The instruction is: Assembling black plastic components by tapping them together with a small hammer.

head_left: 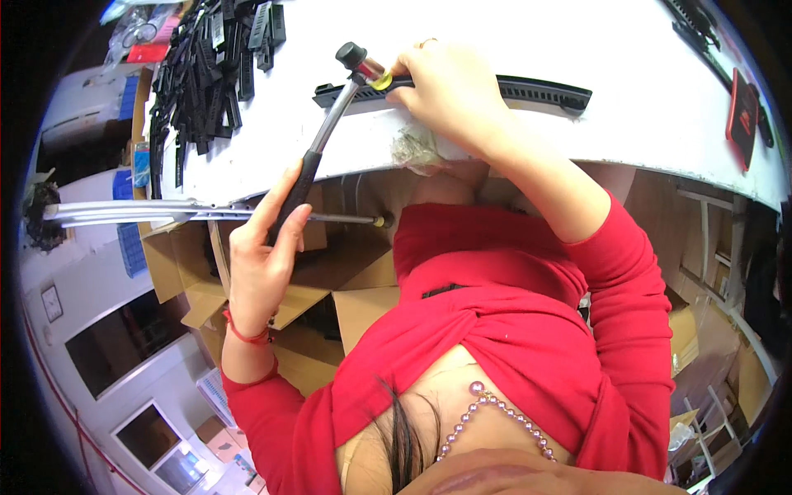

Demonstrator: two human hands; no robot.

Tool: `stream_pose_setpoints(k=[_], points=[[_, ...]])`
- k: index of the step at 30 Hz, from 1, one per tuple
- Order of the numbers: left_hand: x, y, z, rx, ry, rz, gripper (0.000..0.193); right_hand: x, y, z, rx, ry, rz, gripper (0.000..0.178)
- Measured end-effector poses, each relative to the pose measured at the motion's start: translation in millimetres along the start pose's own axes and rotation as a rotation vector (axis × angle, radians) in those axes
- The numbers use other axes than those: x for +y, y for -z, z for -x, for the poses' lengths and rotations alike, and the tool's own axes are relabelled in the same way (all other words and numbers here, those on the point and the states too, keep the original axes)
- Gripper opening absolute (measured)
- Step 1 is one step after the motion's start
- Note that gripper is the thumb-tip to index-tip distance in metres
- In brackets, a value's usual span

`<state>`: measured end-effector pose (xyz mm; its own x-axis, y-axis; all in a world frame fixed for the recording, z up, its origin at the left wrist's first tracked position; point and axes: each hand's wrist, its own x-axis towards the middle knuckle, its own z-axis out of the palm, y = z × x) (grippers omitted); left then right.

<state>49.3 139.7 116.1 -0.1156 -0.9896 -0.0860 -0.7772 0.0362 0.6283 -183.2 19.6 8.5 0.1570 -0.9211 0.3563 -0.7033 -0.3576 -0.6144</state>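
My left hand [268,247] is wrapped round the black grip of a mallet [332,118]. The metal shaft slants up and away to a small head with a black face, a red middle and a yellow end. That yellow end is right by the fingertips of my right hand [454,95]; whether it touches them I cannot tell. A long black slotted plastic strip [540,91] lies across the white table, and the fingers of my right hand are closed on it left of its middle. The hand hides part of the strip.
A heap of black slotted plastic pieces [202,78] covers the table's left side. On the right lies a red phone-like object [742,120] by more black strips. A clear crumpled plastic bag [415,150] hangs at the white table's [346,177] near edge. Open cardboard boxes [363,318] stand below.
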Motion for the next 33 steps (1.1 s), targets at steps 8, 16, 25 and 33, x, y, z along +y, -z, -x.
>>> stream_pose_setpoints(k=[8, 16, 25, 33], points=[[-29.6, -13.1, -60.1, 0.326, -0.143, 0.161, 0.043, 31.1, 71.0, 44.1, -0.086, -0.056, 0.155, 0.027], [-64.3, -62.1, -128.9, 0.519, -0.336, -0.365, 0.037, 143.5, 198.8, 0.6, 0.544, -0.143, 0.524, 0.018], [-63.1, -67.9, -137.7, 0.464, -0.281, -0.285, 0.036, 273.6, 247.1, -133.0, 0.572, -0.22, 1.227, 0.02], [-70.7, -61.6, -133.8, 0.538, -0.349, -0.353, 0.036, 176.7, 84.2, -190.2, 0.105, 0.406, 0.734, 0.025]])
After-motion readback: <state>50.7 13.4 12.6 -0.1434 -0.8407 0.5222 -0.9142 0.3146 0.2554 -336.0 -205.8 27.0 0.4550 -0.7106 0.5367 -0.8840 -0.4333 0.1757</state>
